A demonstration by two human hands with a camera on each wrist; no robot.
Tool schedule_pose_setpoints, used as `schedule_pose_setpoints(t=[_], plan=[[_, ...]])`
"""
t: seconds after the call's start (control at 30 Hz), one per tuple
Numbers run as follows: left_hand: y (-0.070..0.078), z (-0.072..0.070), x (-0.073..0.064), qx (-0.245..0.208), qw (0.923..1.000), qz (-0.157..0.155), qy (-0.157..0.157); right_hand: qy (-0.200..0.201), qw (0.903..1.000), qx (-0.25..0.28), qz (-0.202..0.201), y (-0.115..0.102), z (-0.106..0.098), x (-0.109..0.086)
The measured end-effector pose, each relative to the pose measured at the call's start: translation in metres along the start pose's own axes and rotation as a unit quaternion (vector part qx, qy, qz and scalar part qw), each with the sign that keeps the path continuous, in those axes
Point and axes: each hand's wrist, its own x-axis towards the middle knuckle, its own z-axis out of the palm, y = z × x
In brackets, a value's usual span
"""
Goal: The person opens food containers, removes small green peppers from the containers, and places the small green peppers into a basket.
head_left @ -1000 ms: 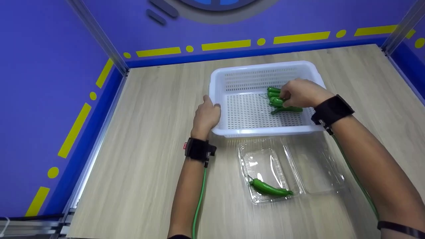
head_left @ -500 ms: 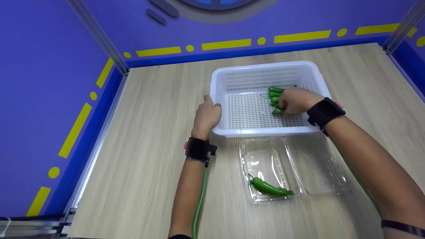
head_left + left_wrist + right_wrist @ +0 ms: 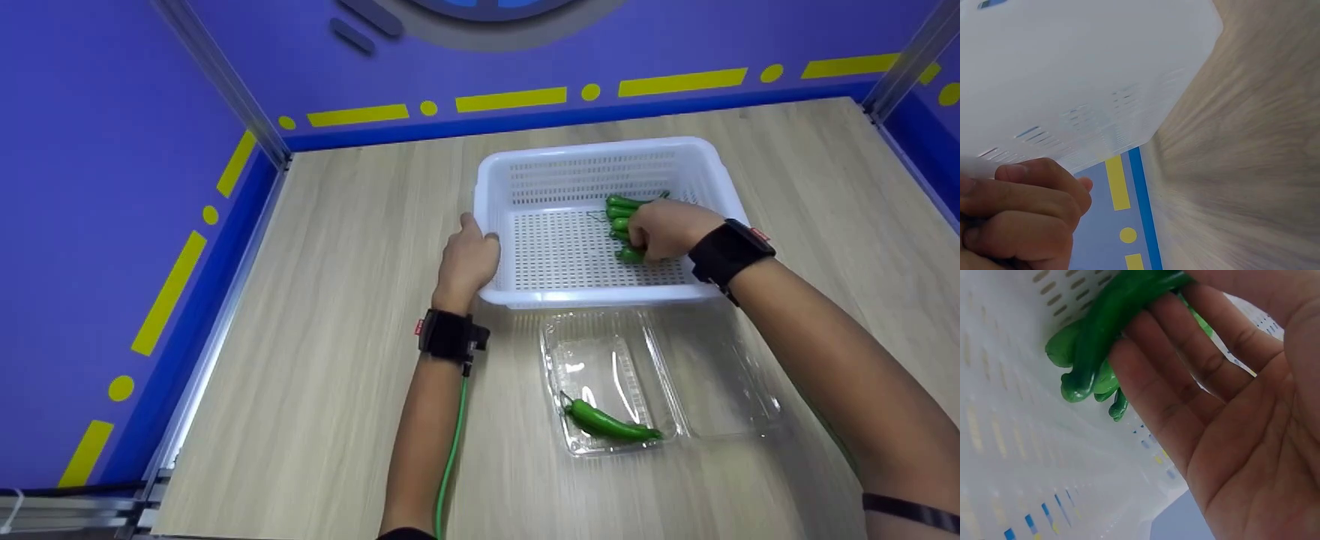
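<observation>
In the head view a white perforated plastic basket (image 3: 600, 297) stands on the table. My left hand (image 3: 469, 259) grips its left rim, with curled fingers (image 3: 1039, 197) showing in the left wrist view. Inside the basket, toward the right, lie several green chili peppers (image 3: 622, 212). My right hand (image 3: 670, 227) reaches down among them. Seen from the right wrist, the thumb and fingertips pinch one green chili pepper (image 3: 1109, 318), with others beneath it. Part of this pepper is hidden by the hand in the head view.
In front of the basket lies a clear plastic clamshell box (image 3: 592, 367), opened flat, its lid (image 3: 712, 390) on the right. One green chili pepper (image 3: 609, 424) rests in its left half. Blue panels (image 3: 360, 75) border the wooden table (image 3: 330, 375) at the back and sides.
My right hand has moved slightly left and down in the basket, over the nearest peppers, covering more of them. The left hand keeps its place on the rim.
</observation>
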Motion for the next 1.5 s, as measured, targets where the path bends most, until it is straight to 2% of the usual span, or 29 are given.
schedule_pose_setpoints(t=[0.17,0.7,0.83,1.07,1.5], plan=[[-0.0001,0.0002,0.0001,0.000,1.0000,-0.002,0.003,-0.007,0.9998,-0.015,0.015,-0.0020,0.0013,0.0019],[0.0030,-0.0011,-0.0013,-0.012,0.9999,-0.004,-0.001,0.007,0.9985,-0.052,0.018,-0.0030,0.0041,0.0014],[0.0028,-0.0013,-0.0016,-0.014,0.9999,-0.004,0.001,0.006,0.9984,-0.053,0.020,-0.0022,0.0038,0.0020],[0.0015,-0.0012,-0.0008,0.010,0.9999,0.002,0.003,0.005,0.9989,-0.047,-0.006,0.0003,0.0040,0.0032],[0.0022,-0.0013,0.0002,0.008,0.9999,-0.011,0.000,0.005,0.9989,-0.046,0.008,-0.0024,0.0024,0.0010]])
